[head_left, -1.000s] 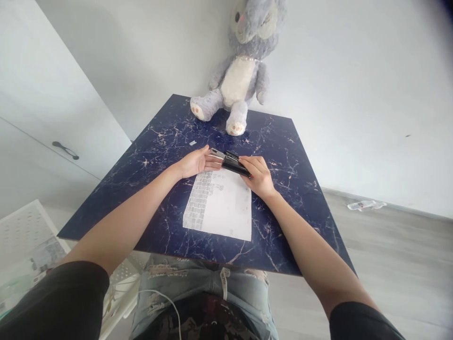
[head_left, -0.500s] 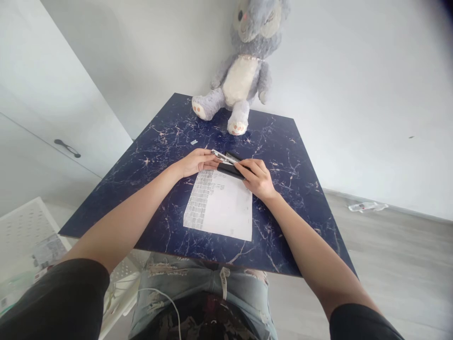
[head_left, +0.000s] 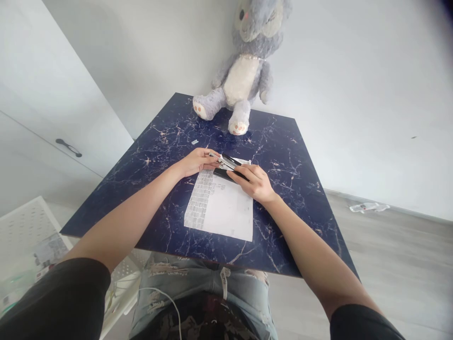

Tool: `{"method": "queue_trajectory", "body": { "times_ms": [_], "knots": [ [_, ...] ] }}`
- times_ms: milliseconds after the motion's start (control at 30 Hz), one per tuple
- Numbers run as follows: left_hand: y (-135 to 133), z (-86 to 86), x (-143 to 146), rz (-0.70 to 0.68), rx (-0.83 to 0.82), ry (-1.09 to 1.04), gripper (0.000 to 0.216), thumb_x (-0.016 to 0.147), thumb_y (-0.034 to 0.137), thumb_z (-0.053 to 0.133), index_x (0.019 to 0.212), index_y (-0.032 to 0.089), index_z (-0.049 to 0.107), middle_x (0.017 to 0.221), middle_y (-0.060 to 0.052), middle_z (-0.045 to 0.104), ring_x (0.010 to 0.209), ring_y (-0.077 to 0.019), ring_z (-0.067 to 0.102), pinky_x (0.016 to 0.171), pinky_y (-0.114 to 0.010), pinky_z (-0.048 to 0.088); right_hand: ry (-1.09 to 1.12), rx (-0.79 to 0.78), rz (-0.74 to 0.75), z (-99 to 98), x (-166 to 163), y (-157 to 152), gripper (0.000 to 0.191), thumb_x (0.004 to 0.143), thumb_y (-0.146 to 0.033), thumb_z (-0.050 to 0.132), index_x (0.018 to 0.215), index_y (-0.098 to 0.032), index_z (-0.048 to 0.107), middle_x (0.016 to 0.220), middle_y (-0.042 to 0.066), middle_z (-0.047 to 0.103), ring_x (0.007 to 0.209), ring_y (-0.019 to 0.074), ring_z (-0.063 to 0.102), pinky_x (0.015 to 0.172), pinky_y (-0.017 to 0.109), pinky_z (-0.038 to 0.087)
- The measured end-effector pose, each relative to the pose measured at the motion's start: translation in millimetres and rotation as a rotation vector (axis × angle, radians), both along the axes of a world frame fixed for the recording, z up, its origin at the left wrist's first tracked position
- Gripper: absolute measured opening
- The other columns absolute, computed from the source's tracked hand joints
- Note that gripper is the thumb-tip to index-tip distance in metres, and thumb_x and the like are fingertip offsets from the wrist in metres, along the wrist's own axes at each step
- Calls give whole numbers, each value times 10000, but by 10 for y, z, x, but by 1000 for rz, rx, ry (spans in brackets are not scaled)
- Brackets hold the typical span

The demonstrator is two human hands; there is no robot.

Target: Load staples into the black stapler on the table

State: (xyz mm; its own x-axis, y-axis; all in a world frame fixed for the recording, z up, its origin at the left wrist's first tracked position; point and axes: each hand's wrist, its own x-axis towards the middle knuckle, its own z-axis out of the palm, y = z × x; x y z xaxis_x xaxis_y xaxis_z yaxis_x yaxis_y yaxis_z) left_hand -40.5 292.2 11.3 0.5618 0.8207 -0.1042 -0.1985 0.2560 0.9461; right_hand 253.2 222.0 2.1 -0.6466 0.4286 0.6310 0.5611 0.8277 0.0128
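Note:
A black stapler (head_left: 222, 174) with silver metal parts is spread apart above the far part of a printed sheet of paper (head_left: 228, 212). My left hand (head_left: 197, 162) pinches the silver end of the stapler between thumb and fingers. Wrapped over its other end is my right hand (head_left: 259, 183), whose fingers hide part of the black body. The paper lies flat, with a dense grey block pattern along its left side. I cannot make out any staples inside the stapler.
The dark blue marbled table (head_left: 283, 236) has a large grey plush toy (head_left: 242, 82) sitting at its back edge. A small pale scrap (head_left: 194, 141) lies left of the toy's feet. White perforated baskets (head_left: 28, 222) stand at the lower left, and a plastic wrapper (head_left: 368, 207) lies on the floor.
The stapler has turned and shifted slightly left and toward me. My right hand has moved a little with it; more of the paper's far edge shows.

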Motion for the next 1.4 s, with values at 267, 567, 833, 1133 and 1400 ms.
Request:
{"method": "queue_trajectory", "body": {
  "times_ms": [267,567,833,1133,1400],
  "knots": [
    [-14,20,-2,-4,21,22,384,811,332,952,1108,137,806,972,-123,829,885,-195,814,812,-273,660,-27,2,-31,24,-16,-22,488,1056,-186,640,1478,-431,657,1304,11,765,1186,249,694,984,432,603],
    [-27,18,22,-5,44,-7,326,835,247,910,1105,130,768,976,-100,810,847,-179,798,842,-315,667,87,107,-130,53,-60,14,488,999,-98,612,1396,-363,710,1192,34,792,1058,255,711,899,448,510],
    [25,80,-4,384,159,-145,344,863,224,834,1161,182,668,927,-48,796,837,-168,794,856,-307,661,485,-207,-238,110,-64,93,194,889,-332,773,1045,-218,757,972,61,762,833,240,692,755,404,554],
    [-10,89,-22,357,320,-184,342,810,398,927,1040,183,794,823,-17,753,704,-125,731,642,-231,605,411,-431,-117,109,-29,120,291,849,-449,839,990,-205,767,839,13,703,692,174,610,654,337,503],
    [-111,134,5,290,406,12,488,700,392,984,1109,192,809,764,-1,739,405,-28,447,350,-185,280,288,-254,-66,109,-125,72,303,966,-451,733,1172,-228,724,1090,88,752,965,263,700,873,456,561]
  ]
}}
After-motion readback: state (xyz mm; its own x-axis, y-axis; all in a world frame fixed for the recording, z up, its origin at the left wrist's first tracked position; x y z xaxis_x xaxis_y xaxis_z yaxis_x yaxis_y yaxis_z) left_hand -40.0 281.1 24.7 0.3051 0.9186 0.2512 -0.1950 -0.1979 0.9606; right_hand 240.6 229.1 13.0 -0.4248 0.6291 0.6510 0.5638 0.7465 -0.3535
